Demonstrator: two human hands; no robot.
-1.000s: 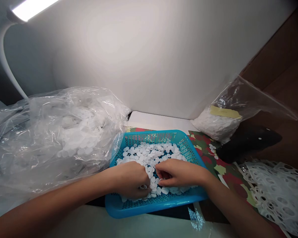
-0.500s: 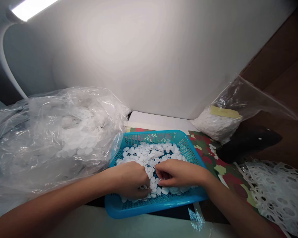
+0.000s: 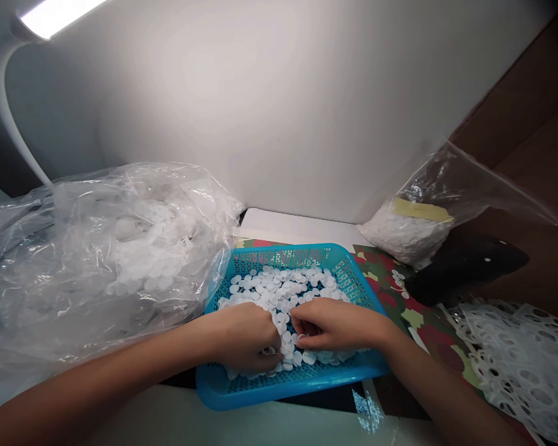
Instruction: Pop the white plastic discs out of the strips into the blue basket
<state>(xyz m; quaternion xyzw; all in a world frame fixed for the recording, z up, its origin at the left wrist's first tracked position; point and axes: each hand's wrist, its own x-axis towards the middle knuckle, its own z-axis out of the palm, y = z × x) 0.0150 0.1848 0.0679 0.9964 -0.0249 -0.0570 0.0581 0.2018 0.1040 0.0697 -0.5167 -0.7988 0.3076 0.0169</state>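
A blue perforated basket [image 3: 242, 396] holds a layer of small white discs [image 3: 281, 288]. Over its left part is my left hand [image 3: 248, 337], fingers curled down among the discs, with a ring-like white piece showing at the fingertips. My right hand [image 3: 328, 325] is over the right part of the basket, thumb and fingers bent towards each other; what they hold, if anything, is too small to name. The two hands are a short gap apart, with discs between them.
Left of the basket lies a large clear bag [image 3: 144, 248] of white pieces. At the back right stands a clear bag [image 3: 407, 235] with a yellow label, beside a black object [image 3: 469, 266]. White ringed scraps [image 3: 525, 365] lie at right. A lamp [image 3: 58, 15] hangs upper left.
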